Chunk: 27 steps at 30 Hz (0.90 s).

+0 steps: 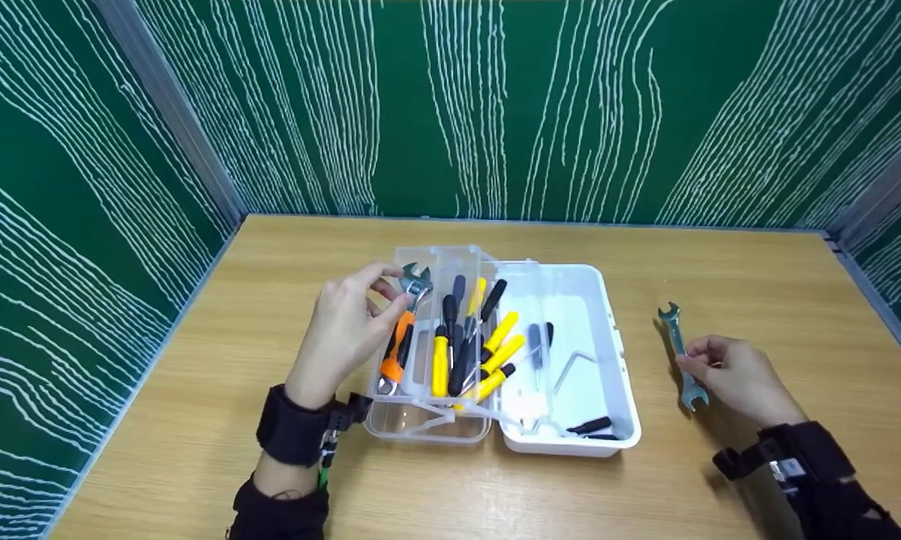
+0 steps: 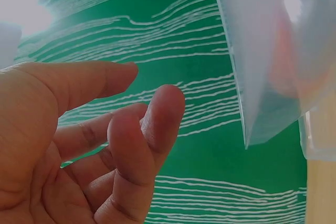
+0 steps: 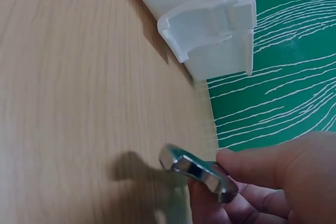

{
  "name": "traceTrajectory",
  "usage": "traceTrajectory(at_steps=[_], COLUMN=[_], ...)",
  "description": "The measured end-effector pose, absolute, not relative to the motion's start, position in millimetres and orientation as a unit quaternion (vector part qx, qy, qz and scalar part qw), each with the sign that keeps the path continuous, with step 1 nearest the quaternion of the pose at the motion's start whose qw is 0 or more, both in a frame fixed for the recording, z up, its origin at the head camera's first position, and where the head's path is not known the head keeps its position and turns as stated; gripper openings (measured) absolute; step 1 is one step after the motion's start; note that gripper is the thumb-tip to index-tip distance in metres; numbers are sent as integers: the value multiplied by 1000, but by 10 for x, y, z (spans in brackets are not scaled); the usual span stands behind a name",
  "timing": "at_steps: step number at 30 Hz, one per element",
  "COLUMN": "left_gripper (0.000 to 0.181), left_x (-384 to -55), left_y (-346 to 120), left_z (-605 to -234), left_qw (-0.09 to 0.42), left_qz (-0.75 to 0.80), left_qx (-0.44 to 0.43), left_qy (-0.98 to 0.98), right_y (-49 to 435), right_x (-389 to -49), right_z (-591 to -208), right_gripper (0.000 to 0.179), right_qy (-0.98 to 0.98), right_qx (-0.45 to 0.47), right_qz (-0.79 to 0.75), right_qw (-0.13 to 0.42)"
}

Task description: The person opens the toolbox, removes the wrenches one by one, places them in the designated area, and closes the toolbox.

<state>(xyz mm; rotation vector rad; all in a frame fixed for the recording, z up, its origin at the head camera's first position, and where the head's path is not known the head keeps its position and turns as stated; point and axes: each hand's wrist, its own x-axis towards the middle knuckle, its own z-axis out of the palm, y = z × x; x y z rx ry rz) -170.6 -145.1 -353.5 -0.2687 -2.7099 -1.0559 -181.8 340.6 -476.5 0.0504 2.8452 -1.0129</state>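
Note:
My right hand [image 1: 743, 379] pinches a silver double open-ended wrench [image 1: 675, 330] by its middle, over the table right of the toolbox. In the right wrist view one end of that wrench [image 3: 197, 171] faces the camera. My left hand [image 1: 349, 322] is over the left side of the toolbox, close to the head of an adjustable wrench [image 1: 415, 279] with an orange handle [image 1: 394, 360]. In the left wrist view the left hand [image 2: 100, 135] has loosely bent fingers, thumb and fingertips apart, with nothing between them.
The opened toolbox has a white base [image 1: 593, 300] and a clear tray and lid [image 1: 427, 431] folded to the left. Several yellow-handled screwdrivers [image 1: 503, 349] and black-handled ones [image 1: 450, 311] fill the middle. Green walls [image 1: 540, 112] with white lines enclose the wooden table [image 1: 270, 300].

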Motion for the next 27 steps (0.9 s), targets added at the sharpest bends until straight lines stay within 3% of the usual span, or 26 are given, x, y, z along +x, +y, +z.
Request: traceTrajectory(at_steps=[27], left_gripper=[34], left_x=[-1731], left_y=[-1493], left_z=[-3565], left_qw=[113], left_qz=[-359], left_qx=[-95], left_qy=[-922], right_y=[3462], right_x=[-1851], right_z=[-4841], right_gripper=[23], right_qy=[949], right_qx=[65], right_qz=[-303], right_qw=[64])
